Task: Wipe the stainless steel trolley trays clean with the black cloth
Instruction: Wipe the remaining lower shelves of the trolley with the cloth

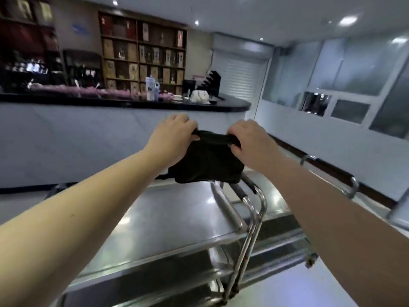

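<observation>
Both my hands hold the black cloth (pixel 205 161) up in the air above the trolley. My left hand (pixel 170 136) grips its upper left edge and my right hand (pixel 250 140) grips its upper right edge, so the cloth hangs down between them. Below it lies the top stainless steel tray (pixel 172 220) of a trolley, shiny and bare. Lower trays (pixel 155 278) show underneath its front edge. A second steel trolley (pixel 281 209) stands close on the right, its tubular handle (pixel 254 196) rising beside the first tray.
A long counter with a dark top (pixel 132 103) runs across behind the trolleys, carrying cups and small items. Shelves of boxes (pixel 143 54) line the back wall. A white wall with windows (pixel 345 103) runs along the right.
</observation>
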The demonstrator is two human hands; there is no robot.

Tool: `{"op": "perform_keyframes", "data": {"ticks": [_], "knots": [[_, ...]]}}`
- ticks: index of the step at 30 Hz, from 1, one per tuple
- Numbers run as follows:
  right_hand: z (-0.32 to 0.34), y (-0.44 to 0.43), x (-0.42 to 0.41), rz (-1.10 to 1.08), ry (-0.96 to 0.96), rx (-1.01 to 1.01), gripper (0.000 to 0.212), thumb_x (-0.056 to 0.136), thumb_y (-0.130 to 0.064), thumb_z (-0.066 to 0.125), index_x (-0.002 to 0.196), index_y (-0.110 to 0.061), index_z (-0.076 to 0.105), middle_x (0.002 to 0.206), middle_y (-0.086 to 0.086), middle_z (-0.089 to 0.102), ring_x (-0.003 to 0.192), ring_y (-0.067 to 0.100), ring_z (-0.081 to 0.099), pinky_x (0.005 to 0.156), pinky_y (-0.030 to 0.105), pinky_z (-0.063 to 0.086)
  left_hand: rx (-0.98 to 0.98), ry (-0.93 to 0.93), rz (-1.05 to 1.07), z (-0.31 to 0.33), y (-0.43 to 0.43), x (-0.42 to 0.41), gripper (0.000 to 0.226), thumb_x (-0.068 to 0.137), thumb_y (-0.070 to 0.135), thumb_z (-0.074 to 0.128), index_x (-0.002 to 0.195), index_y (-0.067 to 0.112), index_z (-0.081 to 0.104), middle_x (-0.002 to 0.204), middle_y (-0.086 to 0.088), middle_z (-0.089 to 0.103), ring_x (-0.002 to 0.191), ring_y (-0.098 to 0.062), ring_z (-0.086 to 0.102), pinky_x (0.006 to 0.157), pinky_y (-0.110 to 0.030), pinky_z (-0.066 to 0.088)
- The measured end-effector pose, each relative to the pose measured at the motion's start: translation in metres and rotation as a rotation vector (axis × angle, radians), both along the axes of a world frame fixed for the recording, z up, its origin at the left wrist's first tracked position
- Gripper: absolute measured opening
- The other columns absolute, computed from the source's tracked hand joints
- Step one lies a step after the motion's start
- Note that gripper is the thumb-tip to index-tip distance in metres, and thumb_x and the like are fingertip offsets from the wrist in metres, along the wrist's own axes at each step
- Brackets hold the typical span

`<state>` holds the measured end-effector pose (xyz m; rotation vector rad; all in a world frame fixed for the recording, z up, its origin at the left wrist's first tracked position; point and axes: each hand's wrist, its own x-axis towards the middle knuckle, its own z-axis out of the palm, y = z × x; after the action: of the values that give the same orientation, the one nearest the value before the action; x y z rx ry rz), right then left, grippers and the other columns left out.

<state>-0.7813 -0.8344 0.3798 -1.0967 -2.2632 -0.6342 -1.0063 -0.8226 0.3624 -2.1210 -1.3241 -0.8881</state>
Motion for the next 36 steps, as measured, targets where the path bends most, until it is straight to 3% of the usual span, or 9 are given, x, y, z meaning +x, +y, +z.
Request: {"op": "perform_keyframes", "data": {"ticks": [5,10,14,25,28,32,36], "knots": [[0.056,0.004,0.052,-0.167,-0.049,0.104,0.017,0.092,-0.017,0.057,0.108,-0.013,0.059,0.107,0.005,0.06,0.101,0.026,0.05,0.085,0.035,0.039,0.028,-0.012,-0.066,0.061,0.028,0.058,0.027,0.098,0.034,0.052,0.116,0.015,0.06,0.117,-0.008,0.056,0.113,-0.031,0.048,0.093,-0.044,0.038],[0.097,-0.001,0.135,-0.324,-0.029,0.178,0.013,0.092,-0.017,0.057,0.105,-0.014,0.058,0.099,0.005,0.06,0.095,0.026,0.052,0.086,0.038,0.042,0.168,-0.035,-0.222,0.105,0.053,0.141,0.027,0.098,0.037,0.05,0.113,0.016,0.06,0.11,-0.005,0.056,0.107,-0.027,0.05,0.09,-0.04,0.039],[0.111,-0.006,0.211,-0.41,0.033,0.12,0.014,0.091,-0.013,0.057,0.104,-0.014,0.058,0.099,0.002,0.056,0.098,0.025,0.05,0.084,0.031,0.037,0.184,-0.03,-0.297,0.12,0.067,0.231,0.024,0.099,0.037,0.05,0.109,0.017,0.061,0.107,-0.004,0.056,0.104,-0.027,0.051,0.09,-0.041,0.039],[0.081,-0.017,0.462,-0.618,0.118,0.041,0.016,0.091,-0.003,0.054,0.106,-0.005,0.059,0.107,0.01,0.052,0.103,0.029,0.049,0.093,0.039,0.042,0.268,0.132,-0.43,0.076,0.107,0.513,0.027,0.101,0.035,0.041,0.109,0.013,0.056,0.103,-0.007,0.057,0.095,-0.027,0.054,0.084,-0.04,0.039],[0.071,0.003,0.523,-0.65,0.105,0.019,0.015,0.093,-0.004,0.053,0.107,-0.005,0.059,0.108,0.009,0.051,0.104,0.027,0.047,0.092,0.035,0.04,0.278,0.148,-0.437,0.064,0.129,0.574,0.029,0.101,0.033,0.04,0.105,0.012,0.058,0.096,-0.008,0.057,0.087,-0.027,0.054,0.078,-0.039,0.04],[0.056,0.046,0.591,-0.678,0.111,-0.006,0.017,0.092,-0.004,0.053,0.106,-0.004,0.062,0.106,0.009,0.054,0.101,0.027,0.047,0.087,0.031,0.037,0.176,0.167,-0.384,0.042,0.168,0.641,0.041,0.1,0.037,0.022,0.108,0.015,0.055,0.099,-0.005,0.053,0.091,-0.027,0.051,0.081,-0.039,0.035],[0.026,0.102,0.643,-0.711,0.079,-0.028,0.018,0.092,-0.009,0.052,0.107,-0.008,0.063,0.105,0.008,0.057,0.094,0.028,0.047,0.084,0.038,0.042,0.046,0.195,-0.357,0.013,0.223,0.696,0.033,0.104,0.04,0.029,0.115,0.018,0.051,0.111,-0.004,0.051,0.103,-0.027,0.049,0.086,-0.039,0.031]]}}
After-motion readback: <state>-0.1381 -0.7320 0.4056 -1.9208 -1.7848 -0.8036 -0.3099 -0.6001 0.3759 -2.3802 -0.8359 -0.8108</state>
